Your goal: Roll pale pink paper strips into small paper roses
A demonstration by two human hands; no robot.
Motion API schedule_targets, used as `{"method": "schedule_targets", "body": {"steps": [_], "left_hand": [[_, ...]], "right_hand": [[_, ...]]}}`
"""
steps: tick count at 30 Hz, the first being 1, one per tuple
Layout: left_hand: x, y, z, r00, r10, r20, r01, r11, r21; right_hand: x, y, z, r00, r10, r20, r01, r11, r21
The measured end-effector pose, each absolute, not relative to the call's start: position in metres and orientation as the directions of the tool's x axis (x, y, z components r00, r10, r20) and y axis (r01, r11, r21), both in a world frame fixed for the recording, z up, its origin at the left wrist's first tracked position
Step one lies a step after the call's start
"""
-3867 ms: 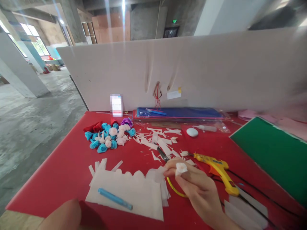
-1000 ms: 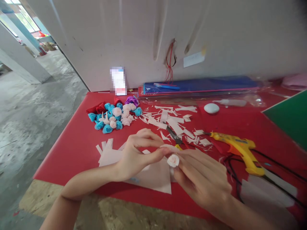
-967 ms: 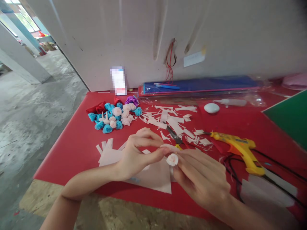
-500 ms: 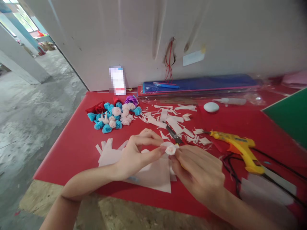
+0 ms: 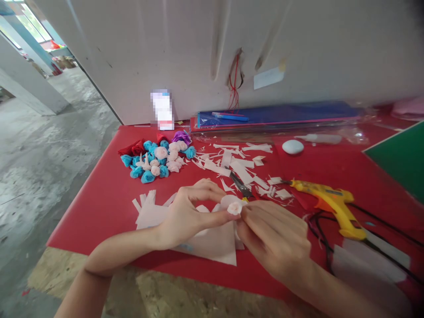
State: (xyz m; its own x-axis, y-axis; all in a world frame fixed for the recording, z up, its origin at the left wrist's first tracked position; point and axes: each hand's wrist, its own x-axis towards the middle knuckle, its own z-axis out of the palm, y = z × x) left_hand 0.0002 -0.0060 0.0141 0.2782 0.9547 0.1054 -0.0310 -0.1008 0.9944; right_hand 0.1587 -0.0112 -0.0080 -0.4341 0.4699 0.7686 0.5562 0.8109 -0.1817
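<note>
A small pale pink paper rose (image 5: 235, 208) is held between my two hands, with a loose petal (image 5: 228, 201) standing up behind it. My left hand (image 5: 195, 210) pinches its left side between thumb and fingers. From the right, my right hand (image 5: 274, 234) grips the rose's side and base; its lower fingers are curled and partly hidden. Beneath the hands lie pale pink paper sheets (image 5: 212, 245) with cut strips at their left end. Just beyond the hands, scissors (image 5: 241, 183) rest among white paper scraps (image 5: 243, 172).
Finished blue, pink, red and purple paper roses (image 5: 155, 159) cluster at the back left. A yellow glue gun (image 5: 331, 201) with a black cord lies at the right. A white egg-shaped object (image 5: 293, 147), a glue bottle (image 5: 319, 138) and a blue pen (image 5: 230, 117) are farther back. A lit phone (image 5: 163, 110) leans on the wall.
My left thumb has slid right, across the lower front of the rose. The petal behind the rose now stands out more. My right hand has barely moved.
</note>
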Motion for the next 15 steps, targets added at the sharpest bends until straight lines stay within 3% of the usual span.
{"method": "schedule_targets", "body": {"steps": [4, 9, 15], "left_hand": [[-0.001, -0.006, 0.014, 0.283, 0.951, 0.128, -0.043, -0.121, 0.992], [-0.002, -0.004, 0.013, 0.301, 0.945, 0.130, -0.074, -0.113, 0.991], [-0.006, -0.005, 0.013, 0.350, 0.928, 0.127, -0.111, -0.094, 0.989]], "right_hand": [[0.158, -0.012, -0.008, -0.432, 0.489, 0.758, 0.556, 0.806, -0.203], [0.160, -0.013, -0.006, -0.427, 0.611, 0.667, 0.483, 0.778, -0.402], [0.161, -0.013, 0.002, -0.411, 0.670, 0.618, 0.428, 0.740, -0.518]]}}
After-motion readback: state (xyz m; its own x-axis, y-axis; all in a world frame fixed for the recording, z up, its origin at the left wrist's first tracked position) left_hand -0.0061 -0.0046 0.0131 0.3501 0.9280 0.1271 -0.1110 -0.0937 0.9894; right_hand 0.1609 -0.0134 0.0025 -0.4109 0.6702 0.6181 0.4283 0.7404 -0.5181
